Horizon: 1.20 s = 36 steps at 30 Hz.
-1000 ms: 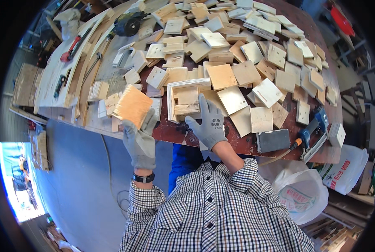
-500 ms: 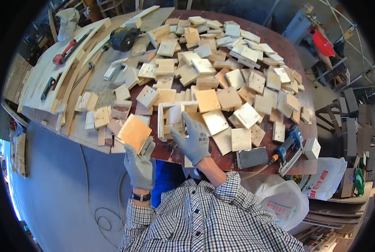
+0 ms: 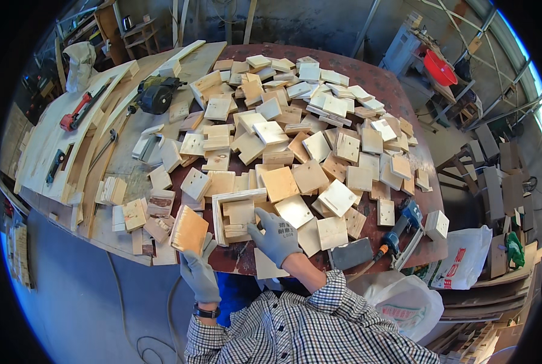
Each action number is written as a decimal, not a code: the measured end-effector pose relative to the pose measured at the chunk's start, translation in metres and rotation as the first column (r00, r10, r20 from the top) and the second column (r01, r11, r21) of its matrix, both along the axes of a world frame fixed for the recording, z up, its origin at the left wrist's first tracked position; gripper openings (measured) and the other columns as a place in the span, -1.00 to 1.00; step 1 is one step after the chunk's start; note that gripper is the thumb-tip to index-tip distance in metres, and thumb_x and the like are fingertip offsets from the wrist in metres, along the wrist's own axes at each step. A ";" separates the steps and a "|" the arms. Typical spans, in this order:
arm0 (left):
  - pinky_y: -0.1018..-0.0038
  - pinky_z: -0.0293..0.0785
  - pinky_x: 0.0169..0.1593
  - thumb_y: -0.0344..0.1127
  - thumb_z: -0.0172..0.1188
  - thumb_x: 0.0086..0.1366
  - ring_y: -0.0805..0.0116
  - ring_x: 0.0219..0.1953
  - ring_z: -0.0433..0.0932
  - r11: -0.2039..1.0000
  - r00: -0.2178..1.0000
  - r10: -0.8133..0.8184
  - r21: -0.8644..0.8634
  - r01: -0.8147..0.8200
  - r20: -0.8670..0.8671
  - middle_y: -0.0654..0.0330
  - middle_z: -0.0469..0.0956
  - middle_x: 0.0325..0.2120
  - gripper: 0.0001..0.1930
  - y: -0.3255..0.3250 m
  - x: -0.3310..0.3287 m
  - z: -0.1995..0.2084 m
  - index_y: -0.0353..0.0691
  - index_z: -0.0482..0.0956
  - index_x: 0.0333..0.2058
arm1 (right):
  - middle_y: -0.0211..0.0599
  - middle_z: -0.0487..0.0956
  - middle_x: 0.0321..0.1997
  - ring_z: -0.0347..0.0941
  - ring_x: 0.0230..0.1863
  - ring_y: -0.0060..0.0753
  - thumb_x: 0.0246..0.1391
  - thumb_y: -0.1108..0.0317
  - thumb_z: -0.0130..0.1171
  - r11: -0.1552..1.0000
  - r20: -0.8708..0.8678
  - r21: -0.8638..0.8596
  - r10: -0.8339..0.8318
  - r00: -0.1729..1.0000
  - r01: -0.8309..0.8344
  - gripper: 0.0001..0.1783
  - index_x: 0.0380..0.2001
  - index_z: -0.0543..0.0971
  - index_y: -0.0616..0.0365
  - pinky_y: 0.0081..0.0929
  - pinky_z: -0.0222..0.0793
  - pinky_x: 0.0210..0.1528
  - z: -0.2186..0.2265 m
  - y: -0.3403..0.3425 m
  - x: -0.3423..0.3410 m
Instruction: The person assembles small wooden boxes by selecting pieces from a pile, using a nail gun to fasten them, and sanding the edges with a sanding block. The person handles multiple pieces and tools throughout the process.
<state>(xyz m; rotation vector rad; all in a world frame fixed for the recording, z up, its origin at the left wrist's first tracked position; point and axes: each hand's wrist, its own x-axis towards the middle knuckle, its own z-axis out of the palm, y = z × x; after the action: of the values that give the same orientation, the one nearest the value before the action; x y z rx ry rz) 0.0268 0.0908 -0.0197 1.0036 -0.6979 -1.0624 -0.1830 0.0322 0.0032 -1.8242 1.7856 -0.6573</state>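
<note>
My left hand point(image 3: 199, 276), in a grey glove, grips a square wooden block point(image 3: 190, 230) in front of the table edge, its broad orange-brown face and a lighter side edge showing. My right hand point(image 3: 278, 238), also gloved, is at the wooden corner frame point(image 3: 216, 219), thumb and forefinger apart. Its fingertips are beside a small wood block point(image 3: 239, 213) lying inside that frame; whether they touch it I cannot tell. Beyond and right of the frame spreads a heap of square wooden blocks point(image 3: 281, 184).
A blue nail gun point(image 3: 398, 229) with a hose lies at the table's right front, beside a dark grey block point(image 3: 352, 254). Boards, a black-and-yellow power tool point(image 3: 156, 94) and a red tool point(image 3: 76, 112) occupy the left side. A white plastic bag point(image 3: 407, 303) hangs below the front edge.
The view has shifted, so the table sits lower and farther left. The block in my left hand has turned to show more of its edge. My right fingers are lower along the frame.
</note>
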 end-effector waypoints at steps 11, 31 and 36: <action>0.06 0.54 0.31 0.13 -0.01 0.62 0.02 0.26 0.57 0.998 0.991 0.021 -0.061 -0.013 0.135 -0.07 0.48 0.27 -0.28 -0.020 -0.012 -0.028 -0.43 0.26 0.41 | -0.06 0.69 -0.08 0.65 -0.05 0.03 0.30 -0.05 0.21 0.998 -0.024 0.034 0.048 0.999 -0.047 -0.41 0.23 0.51 0.09 -0.09 0.52 0.07 0.001 0.002 -0.003; 0.23 0.54 0.21 0.26 0.00 0.56 0.06 0.21 0.57 0.999 0.883 0.032 -0.027 -0.021 0.468 -0.14 0.50 0.24 -0.15 -0.006 -0.021 -0.017 -0.54 0.28 0.38 | -0.11 0.70 -0.06 0.66 -0.06 -0.08 0.34 -0.02 0.18 0.941 -0.087 -0.279 0.176 0.981 -0.193 -0.46 0.21 0.56 0.10 -0.14 0.54 0.05 0.073 -0.208 -0.054; 0.02 0.37 0.42 0.07 0.08 0.55 -0.26 0.34 0.48 0.990 0.824 0.043 -0.134 0.040 0.565 -0.26 0.42 0.34 -0.30 -0.009 -0.017 -0.010 -0.46 0.33 0.38 | 0.00 0.51 0.35 0.44 0.37 0.09 0.38 -0.15 0.05 0.915 -0.487 0.027 0.363 0.794 -0.402 -0.34 0.37 0.45 0.01 0.00 0.34 0.39 0.070 -0.368 -0.009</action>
<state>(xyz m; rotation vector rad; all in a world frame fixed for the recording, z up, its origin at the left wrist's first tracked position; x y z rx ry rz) 0.0093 0.0813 -0.0302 1.2080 -1.2414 -0.6895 -0.1916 -0.3354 0.0729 -2.4783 1.5948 -0.1084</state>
